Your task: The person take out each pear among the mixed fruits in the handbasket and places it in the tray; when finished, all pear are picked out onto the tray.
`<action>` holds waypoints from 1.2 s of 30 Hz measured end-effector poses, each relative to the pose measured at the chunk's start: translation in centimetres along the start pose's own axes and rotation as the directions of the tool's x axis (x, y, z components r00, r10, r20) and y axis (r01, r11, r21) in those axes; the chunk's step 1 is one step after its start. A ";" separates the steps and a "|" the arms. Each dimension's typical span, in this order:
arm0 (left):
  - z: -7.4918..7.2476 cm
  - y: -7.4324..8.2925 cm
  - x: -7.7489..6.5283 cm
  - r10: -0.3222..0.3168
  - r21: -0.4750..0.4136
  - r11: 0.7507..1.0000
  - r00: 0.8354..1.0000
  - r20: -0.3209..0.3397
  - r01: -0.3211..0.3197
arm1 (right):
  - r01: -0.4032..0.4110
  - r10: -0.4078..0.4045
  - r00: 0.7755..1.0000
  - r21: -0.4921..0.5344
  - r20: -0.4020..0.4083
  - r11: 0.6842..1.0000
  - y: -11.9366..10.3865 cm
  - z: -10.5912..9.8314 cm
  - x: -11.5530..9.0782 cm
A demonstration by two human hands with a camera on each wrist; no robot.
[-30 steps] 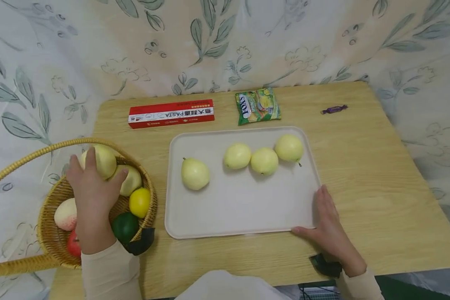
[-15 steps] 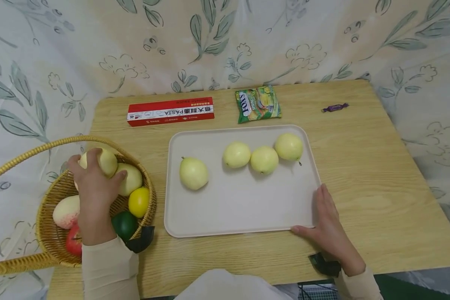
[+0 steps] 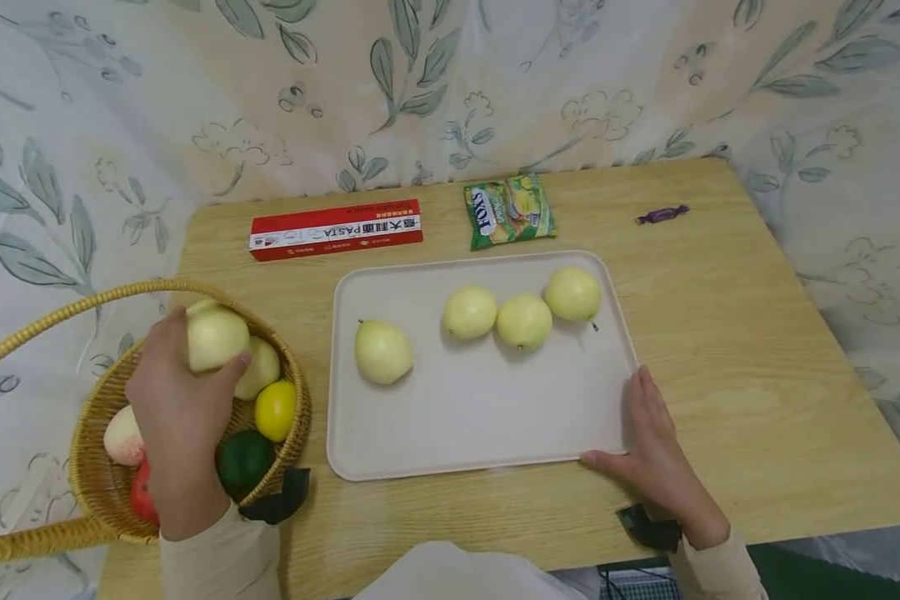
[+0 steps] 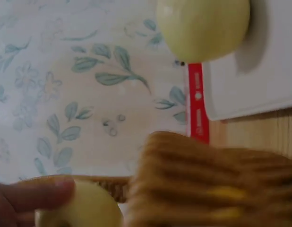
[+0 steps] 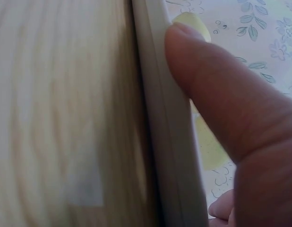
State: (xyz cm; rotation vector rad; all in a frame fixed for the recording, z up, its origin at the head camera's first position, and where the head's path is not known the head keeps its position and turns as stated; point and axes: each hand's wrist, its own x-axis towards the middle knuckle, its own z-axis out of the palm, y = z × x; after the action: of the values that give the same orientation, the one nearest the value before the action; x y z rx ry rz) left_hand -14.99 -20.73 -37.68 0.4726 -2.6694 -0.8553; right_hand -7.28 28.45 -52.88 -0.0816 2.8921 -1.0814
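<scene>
Pale pear [image 3: 217, 336] at the far side of the wicker basket [image 3: 90, 492], just beside a second pale fruit [image 3: 258, 371]. I have the left-hand grip [image 3: 176, 400] curled round it, holding. Right-hand grip [image 3: 654, 446] wide, thumb and straight fingers against a corner of the white tray [image 3: 487, 417]. Four pale fruits [image 3: 524, 322] on that; red pasta box [image 3: 336, 230] beyond, on the tabletop [image 3: 757, 375].

Pale yellow-green pears [image 3: 219, 336], off-white tray [image 3: 487, 425], golden-brown basket [image 3: 302, 408], grey-green leaf-patterned cloth [image 3: 495, 50]
</scene>
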 end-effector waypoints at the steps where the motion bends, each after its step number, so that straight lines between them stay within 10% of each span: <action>1: -0.2 0.3 -0.7 0.011 -0.011 1.000 1.000 -0.029 -0.012 | 0.000 0.000 1.000 -0.002 0.002 1.000 0.0 0.0 0.0; 7: -0.8 2.1 -4.5 0.156 -0.219 0.959 0.979 -0.128 -0.182 | 0.002 -0.002 1.000 -0.011 0.002 1.000 -0.3 -0.2 0.3; 12: 1.2 2.8 -6.2 0.364 -0.374 0.870 0.930 0.052 -0.320 | -0.005 0.005 1.000 -0.012 -0.004 1.000 -0.4 -0.2 0.4; 22: 6.3 1.5 -7.9 0.233 -0.306 0.945 0.891 0.390 -0.114 | -0.004 0.004 1.000 -0.008 0.010 1.000 -0.2 -0.1 0.4; 36: 9.1 0.4 -8.0 0.268 -0.165 0.963 0.831 0.487 -0.214 | -0.016 0.016 1.000 -0.012 0.024 1.000 -0.4 -0.1 0.5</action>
State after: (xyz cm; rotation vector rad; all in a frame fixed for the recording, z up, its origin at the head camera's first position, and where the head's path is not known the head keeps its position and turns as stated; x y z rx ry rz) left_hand -11.27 -12.65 -45.99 -0.1493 -3.0336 -1.1605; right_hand -7.76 28.17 -52.60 -0.0718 2.8728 -1.0541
